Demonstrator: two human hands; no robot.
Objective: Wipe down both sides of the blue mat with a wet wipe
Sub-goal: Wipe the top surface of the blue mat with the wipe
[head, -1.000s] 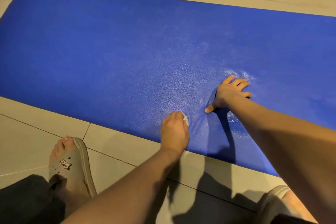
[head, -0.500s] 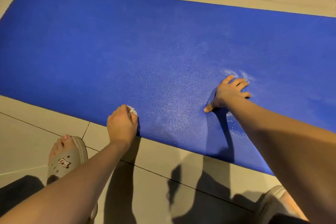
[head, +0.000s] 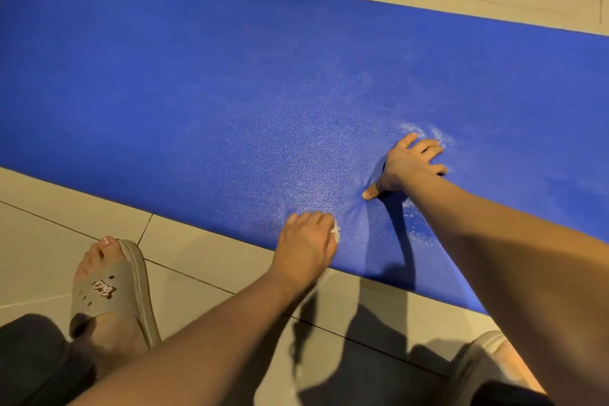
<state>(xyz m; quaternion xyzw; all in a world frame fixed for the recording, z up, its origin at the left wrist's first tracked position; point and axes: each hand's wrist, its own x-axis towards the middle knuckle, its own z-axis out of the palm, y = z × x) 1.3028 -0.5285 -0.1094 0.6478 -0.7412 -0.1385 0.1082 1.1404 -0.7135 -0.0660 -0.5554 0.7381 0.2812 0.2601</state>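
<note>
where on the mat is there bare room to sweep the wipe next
The blue mat is bare from the left hand out to its left end, and all along the far edge. Bare tile lies between mat and sandal. Crowded: the near edge, where left hand, wet wipe and pressing right hand sit close.

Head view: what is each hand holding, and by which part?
The left hand grips the wet wipe bunched in its palm; only an edge shows. The right hand holds nothing, pressing on the blue mat.
</note>
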